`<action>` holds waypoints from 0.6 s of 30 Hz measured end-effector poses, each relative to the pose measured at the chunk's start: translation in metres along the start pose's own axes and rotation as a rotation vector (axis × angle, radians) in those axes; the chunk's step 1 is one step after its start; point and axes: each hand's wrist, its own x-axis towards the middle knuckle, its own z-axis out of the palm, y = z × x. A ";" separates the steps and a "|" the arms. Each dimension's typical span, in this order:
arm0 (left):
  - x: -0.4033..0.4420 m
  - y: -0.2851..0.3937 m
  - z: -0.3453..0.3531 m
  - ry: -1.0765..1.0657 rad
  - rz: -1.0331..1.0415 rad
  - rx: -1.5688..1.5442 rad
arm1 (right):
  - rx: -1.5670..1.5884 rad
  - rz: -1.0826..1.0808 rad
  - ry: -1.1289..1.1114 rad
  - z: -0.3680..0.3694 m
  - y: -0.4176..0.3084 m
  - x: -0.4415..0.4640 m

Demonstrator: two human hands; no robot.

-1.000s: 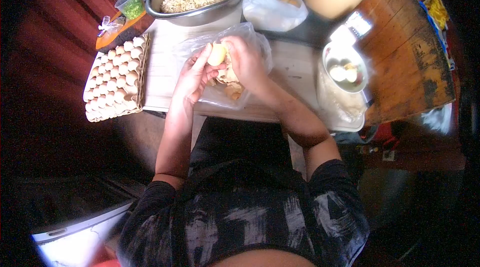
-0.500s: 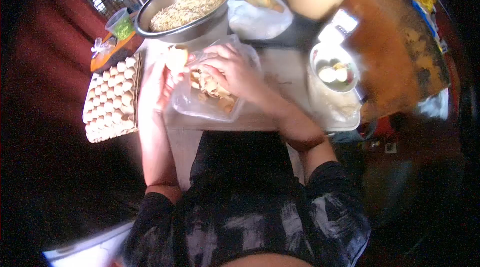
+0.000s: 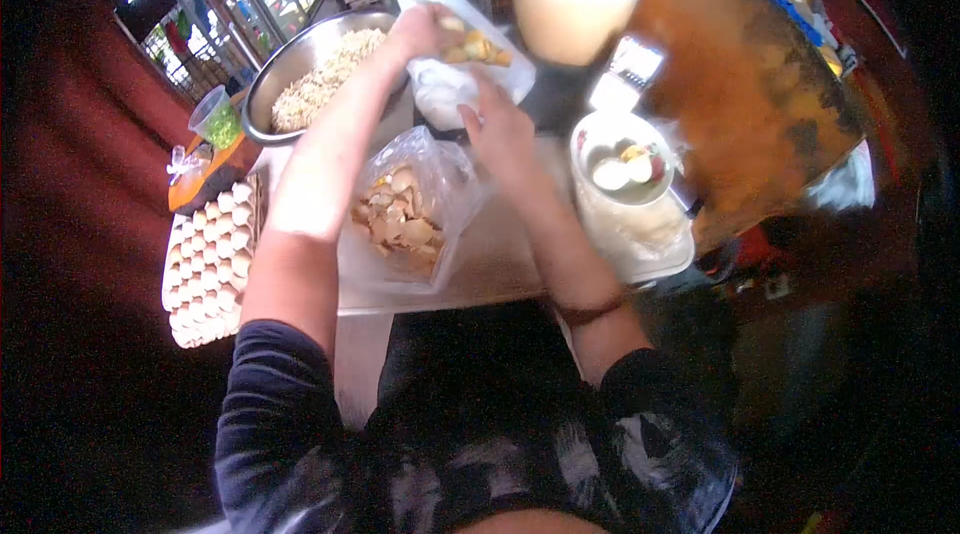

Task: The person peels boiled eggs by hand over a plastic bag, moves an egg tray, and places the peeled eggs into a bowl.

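My left hand (image 3: 420,31) reaches over a white plastic bag (image 3: 445,94) with yellow and pale pieces (image 3: 478,49) in it. Its fingers are blurred, and a pale rounded thing lies at their tips; whether they grip it does not show. Just in front of that bag is my right hand (image 3: 502,126), thumb and forefinger apart, with nothing seen between them. Nearer me, a clear plastic bag (image 3: 455,169) lies open on the table, holding broken eggshells (image 3: 400,214).
A steel bowl (image 3: 255,119) of pale shredded food stands behind at left. Trays of eggs (image 3: 215,259) sit at the left edge, near a tub of chopped greens (image 3: 215,119). At right are a white bowl (image 3: 648,196) with egg halves and a large cream container (image 3: 575,4).
Both hands have moved away from the eggshell bag, forward to the white bag. My left hand earlier held an egg above the shells. The camera view has shifted too.
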 end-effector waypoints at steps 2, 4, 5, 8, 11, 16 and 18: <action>0.019 -0.016 0.020 0.002 0.080 0.039 | -0.031 -0.061 -0.031 0.005 0.010 0.001; 0.032 -0.021 0.029 -0.033 0.015 0.187 | 0.028 -0.093 0.034 0.004 0.006 0.001; 0.036 -0.025 0.031 -0.031 0.025 0.193 | 0.094 -0.121 0.083 0.005 0.004 0.001; 0.044 -0.038 0.026 0.260 -0.016 0.168 | 0.207 -0.153 0.232 0.000 -0.003 0.006; 0.052 -0.057 0.010 0.389 0.113 0.076 | 0.248 -0.143 0.262 -0.006 0.000 0.009; 0.044 -0.054 -0.012 0.267 -0.001 0.022 | 0.245 -0.178 0.255 -0.013 -0.004 0.007; 0.024 -0.051 -0.020 0.307 0.076 0.059 | 0.241 -0.256 0.323 -0.013 -0.009 0.006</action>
